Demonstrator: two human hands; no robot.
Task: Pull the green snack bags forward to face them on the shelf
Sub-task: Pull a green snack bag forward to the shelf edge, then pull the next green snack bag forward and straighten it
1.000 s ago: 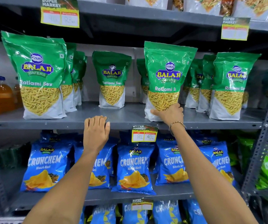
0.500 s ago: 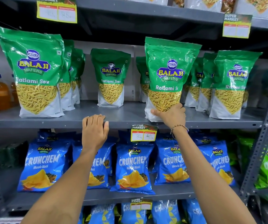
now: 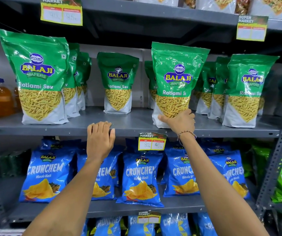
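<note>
Green snack bag [image 3: 176, 82] | now upright at the shelf [image 3: 133, 124] front edge, barely moved since a second ago | right hand [image 3: 179, 120] wrapped round its base | left hand [image 3: 101, 138] flat on the edge, holding nothing | facing nearly done
</note>
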